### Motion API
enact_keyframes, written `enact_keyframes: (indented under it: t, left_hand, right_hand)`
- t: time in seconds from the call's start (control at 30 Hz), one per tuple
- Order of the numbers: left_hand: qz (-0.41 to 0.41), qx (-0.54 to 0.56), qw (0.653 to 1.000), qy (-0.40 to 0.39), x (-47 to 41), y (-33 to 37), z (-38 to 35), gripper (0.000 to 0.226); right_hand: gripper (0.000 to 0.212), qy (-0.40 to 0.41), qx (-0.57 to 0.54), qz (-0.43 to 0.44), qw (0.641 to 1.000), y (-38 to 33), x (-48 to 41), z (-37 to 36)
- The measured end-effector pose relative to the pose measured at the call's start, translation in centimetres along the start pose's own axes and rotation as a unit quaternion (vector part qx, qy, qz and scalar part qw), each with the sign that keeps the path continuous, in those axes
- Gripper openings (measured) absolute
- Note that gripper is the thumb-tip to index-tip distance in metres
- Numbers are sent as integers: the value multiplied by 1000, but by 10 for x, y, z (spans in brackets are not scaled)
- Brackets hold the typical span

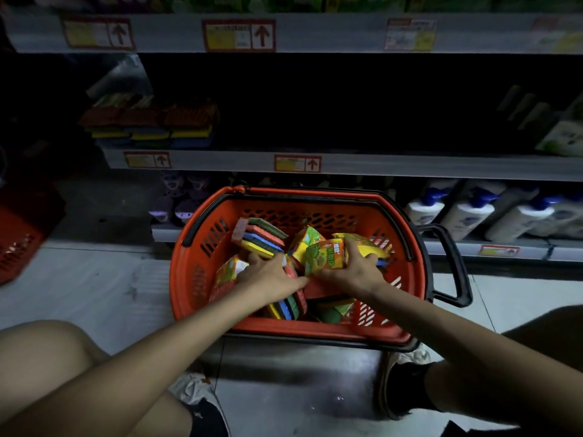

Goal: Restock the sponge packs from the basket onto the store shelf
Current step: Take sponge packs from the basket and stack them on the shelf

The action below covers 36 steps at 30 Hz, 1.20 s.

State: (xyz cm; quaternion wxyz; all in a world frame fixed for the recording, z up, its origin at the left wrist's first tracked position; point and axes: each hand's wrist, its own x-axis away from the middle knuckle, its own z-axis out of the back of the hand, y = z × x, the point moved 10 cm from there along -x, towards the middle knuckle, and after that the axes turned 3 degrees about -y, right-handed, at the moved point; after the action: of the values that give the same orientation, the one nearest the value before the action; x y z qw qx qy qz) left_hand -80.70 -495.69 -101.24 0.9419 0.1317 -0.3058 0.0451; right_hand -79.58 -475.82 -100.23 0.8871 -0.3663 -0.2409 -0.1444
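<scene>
Sponge packs (262,238) heaped loose in orange basket (315,331) on floor before store shelf (378,167). Right hand (353,269) curled round green-orange pack (325,257), thumb across its front. Left hand (271,275) just beside, laid over other packs; grip there: cannot tell. Shelved packs (151,127) stacked at far left of shelf. White bottles (467,212) on lower shelf, right.

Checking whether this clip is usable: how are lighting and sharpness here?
Head view: dim overall; middle shelf recess nearly black; orange basket, left hand, and right hand gripping a green sponge pack, best lit; price labels too soft to read; faint glare on floor.
</scene>
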Motion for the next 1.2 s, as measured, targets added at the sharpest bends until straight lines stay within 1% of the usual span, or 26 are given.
enact_keyframes:
  t: [0.07, 0.1, 0.13, 0.17, 0.2, 0.3, 0.4, 0.43, 0.5, 0.57, 0.6, 0.67, 0.73, 0.8, 0.87, 0.97, 1.0, 1.03, 1.07, 1.13, 1.2]
  left_hand:
    - [-4, 43, 998, -43, -3, -1, -2, 80]
    - [-7, 66, 996, -52, -3, 0, 0, 73]
    - [-8, 91, 994, -55, -3, 0, 6, 60]
    - [-12, 125, 990, -59, -1, 0, 12, 42]
    - [-16, 164, 984, -64, 0, -2, 19, 30]
    - [-25, 259, 963, -70, 7, -10, 46, 22]
    - [-30, 337, 939, -53, 15, -22, 77, 27]
    - [-28, 361, 931, -45, 19, -26, 86, 32]
    - [-31, 426, 904, -31, 22, -32, 103, 49]
    - [-52, 510, 858, -13, 23, -32, 118, 48]
    - [-62, 545, 836, -6, 23, -31, 123, 45]
    - [-78, 596, 799, 8, 24, -27, 131, 47]
    - [-91, 644, 759, 22, 22, -25, 135, 63]
    - [-100, 689, 717, 34, 21, -22, 139, 72]
    - [-103, 721, 684, 47, 19, -23, 143, 66]
    - [-102, 758, 642, 47, 12, -28, 147, 32]
    - [-98, 768, 632, 43, 10, -29, 148, 24]
    - [-95, 774, 625, 40, 10, -29, 149, 21]
    - [-91, 777, 622, 40, 9, -30, 150, 22]
    - [-79, 781, 618, 44, 6, -31, 151, 30]
    - [-71, 784, 615, 42, 4, -28, 153, 37]
  right_hand:
    - [97, -8, -14, 0, 1000, -3, 1, 1]
    - [95, -11, -19, 1, 1000, -3, 0, 3]
    - [95, -14, -28, 6, 999, -4, -2, 6]
    - [97, -20, -41, 8, 999, -4, -3, 8]
    - [101, -23, -60, 16, 998, -6, -4, 13]
    - [98, -34, -139, 54, 988, -18, -5, 29]
    - [95, -53, -183, 90, 978, -39, -3, 45]
    - [93, -59, -189, 98, 975, -46, -3, 50]
    - [78, -60, -200, 119, 971, -65, 1, 60]
    - [58, -56, -205, 140, 967, -82, 5, 73]
    - [53, -52, -205, 150, 966, -92, 9, 79]
    - [48, -47, -212, 164, 962, -107, 13, 93]
    - [48, -52, -238, 171, 955, -119, 17, 101]
    - [48, -55, -248, 180, 950, -129, 18, 108]
    - [45, -52, -246, 187, 950, -137, 18, 115]
    - [33, -29, -262, 191, 946, -143, 16, 127]
    - [27, -24, -275, 190, 942, -145, 16, 128]
    - [23, -25, -285, 192, 939, -147, 16, 128]
    - [24, -31, -290, 197, 936, -150, 17, 125]
    - [36, -43, -298, 198, 933, -154, 17, 117]
    - [38, -39, -295, 209, 931, -161, 16, 112]
